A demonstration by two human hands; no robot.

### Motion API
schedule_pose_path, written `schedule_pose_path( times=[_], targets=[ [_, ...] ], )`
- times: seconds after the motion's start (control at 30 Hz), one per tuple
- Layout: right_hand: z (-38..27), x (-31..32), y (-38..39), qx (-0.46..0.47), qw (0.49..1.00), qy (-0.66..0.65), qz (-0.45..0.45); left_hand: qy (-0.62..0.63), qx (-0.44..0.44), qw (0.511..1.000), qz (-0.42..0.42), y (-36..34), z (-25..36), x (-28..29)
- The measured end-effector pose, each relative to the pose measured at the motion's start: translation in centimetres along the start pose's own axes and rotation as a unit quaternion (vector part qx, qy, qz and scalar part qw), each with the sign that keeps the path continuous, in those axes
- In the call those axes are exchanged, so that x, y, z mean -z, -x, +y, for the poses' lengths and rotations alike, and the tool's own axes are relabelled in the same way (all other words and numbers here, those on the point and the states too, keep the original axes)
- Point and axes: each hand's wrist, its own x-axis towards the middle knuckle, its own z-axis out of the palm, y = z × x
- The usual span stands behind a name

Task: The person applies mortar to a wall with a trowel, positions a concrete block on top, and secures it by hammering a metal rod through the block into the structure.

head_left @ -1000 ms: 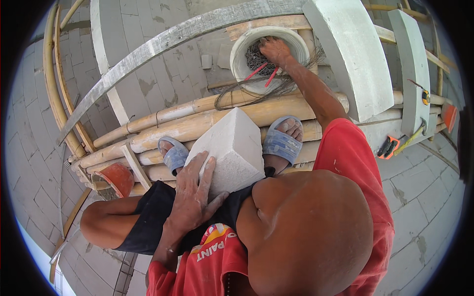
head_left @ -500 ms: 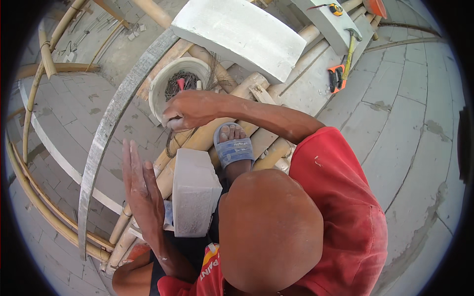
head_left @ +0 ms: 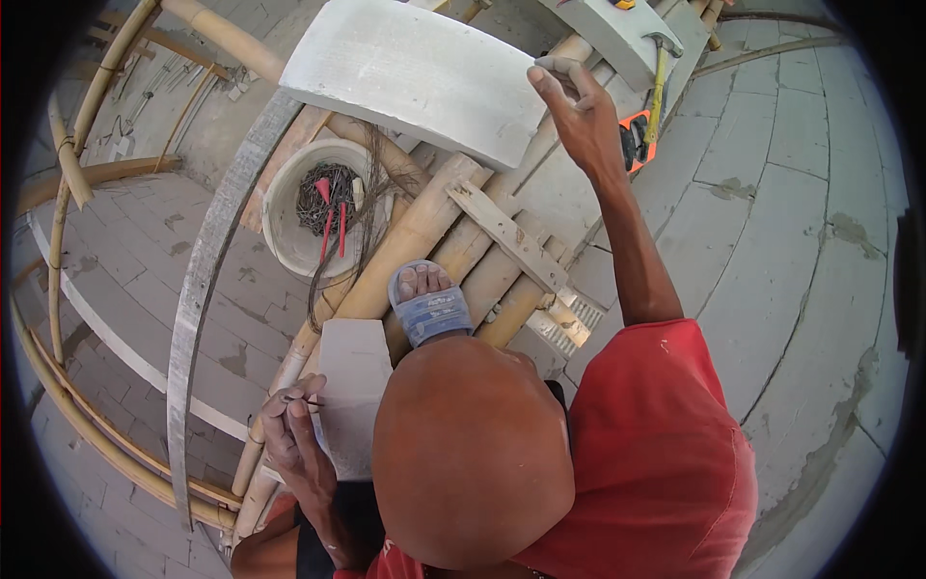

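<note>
In the head view, my left hand (head_left: pixel 294 425) pinches a thin dark piece, apparently a nail, beside a white block (head_left: pixel 349 362) at my bent knee. My right hand (head_left: pixel 584 111) is raised at the upper right with fingers curled but apart and nothing visible in them. It is near a long white block (head_left: pixel 415 82), a yellow-handled hammer (head_left: pixel 656 96) and an orange-and-black hand tool (head_left: pixel 636 130). A white bucket (head_left: pixel 294 227) holds nails and a red-handled tool (head_left: pixel 342 227), with dark wire hanging over its side.
Bamboo poles (head_left: pixel 395 256) form the platform under my sandalled foot (head_left: pixel 432 314). A long curved metal strip (head_left: pixel 207 289) runs down the left side. Another white block with a tape measure (head_left: pixel 622 5) lies top right. Grey block paving (head_left: pixel 781 241) spans the right.
My right hand has left the bucket and moved up and right toward the hammer. My left hand has left the block's top and now pinches a thin piece. The view has turned.
</note>
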Motion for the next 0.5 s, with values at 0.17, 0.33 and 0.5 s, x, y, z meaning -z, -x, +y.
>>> schedule_pose_path(
  times=[0.17, 0.33, 0.5],
  targets=[
    [24.4, 4.8, -3.3, -0.151, 0.964, 0.219, 0.002, 0.084, 0.045, 0.984, 0.153, 6.5, -1.3, 0.8],
    [26.5, 4.0, -4.1, -0.205, 0.97, 0.122, -0.036, -0.044, -0.076, 0.987, 0.133, 8.7, -2.9, 1.2],
    [24.9, 6.0, -3.4, -0.228, 0.974, 0.0, -0.002, -0.122, -0.062, 0.978, 0.16, 10.4, -3.3, 0.4]
  ],
)
